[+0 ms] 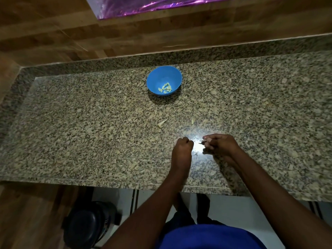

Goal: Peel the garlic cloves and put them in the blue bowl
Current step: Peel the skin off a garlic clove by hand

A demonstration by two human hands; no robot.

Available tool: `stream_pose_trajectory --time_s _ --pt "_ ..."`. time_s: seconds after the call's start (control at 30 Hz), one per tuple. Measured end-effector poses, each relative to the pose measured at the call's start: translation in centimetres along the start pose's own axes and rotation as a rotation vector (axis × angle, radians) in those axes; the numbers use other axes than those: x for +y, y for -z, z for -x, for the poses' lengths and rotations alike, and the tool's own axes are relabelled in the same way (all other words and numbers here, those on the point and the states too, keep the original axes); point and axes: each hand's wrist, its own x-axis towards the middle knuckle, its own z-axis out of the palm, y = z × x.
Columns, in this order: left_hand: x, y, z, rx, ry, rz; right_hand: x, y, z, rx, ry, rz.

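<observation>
The blue bowl [164,80] stands at the back middle of the granite counter with several peeled garlic cloves [165,88] in its bottom. My left hand [182,148] hovers near the counter's front with its fingers curled into a fist; what it holds is hidden. Just to its right, my right hand [220,143] pinches a small garlic piece [202,142] between thumb and fingertips. A loose garlic clove [192,121] lies on the counter between the hands and the bowl. A strip of garlic skin [162,122] lies to its left.
The speckled granite counter [89,126] has a raised back ledge and a front edge near my body. Wooden panelling rises behind it. A black stool [88,225] stands on the floor at the lower left, below the counter.
</observation>
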Motion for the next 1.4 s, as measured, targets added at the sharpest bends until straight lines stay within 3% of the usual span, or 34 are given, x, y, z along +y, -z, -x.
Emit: stream_pose_trajectory --time_s 0.23,0.37,0.47,0.67,0.8,0.9,1.07,1.2,1.4 --pt "0.5 0.6 -1.5 -0.006 -0.088 -0.237 -0.6 0.4 0.7 0.019 -0.022 0.048" --pt "0.5 1.1 -2.3 0.039 0.141 0.128 -0.4 0.7 0.6 0.195 0.236 0.399" --pt "0.9 2.3 -4.0 0.060 0.209 0.326 -0.7 0.5 -0.1 0.303 0.399 0.607" --pt "1.4 2.0 -5.6 -0.010 0.177 0.289 -1.7 -1.7 -2.2 0.243 0.692 1.094" --pt "0.5 1.9 -2.8 -0.043 0.125 0.319 -1.3 -2.9 -2.9 0.211 0.664 1.399" --pt "0.4 2.1 -1.2 -0.105 0.101 0.338 -1.3 -3.5 -2.7 0.232 0.647 1.493" --pt "0.6 1.4 0.0 -0.105 -0.005 0.190 -1.3 -3.6 -3.0 0.242 0.573 1.431" --pt "1.0 0.2 1.0 -0.125 -0.162 -0.143 -0.9 -2.4 -2.7 0.268 0.476 1.124" --pt "-0.4 0.2 1.7 0.007 -0.124 -0.231 0.9 -2.1 0.3 0.223 0.192 0.590"
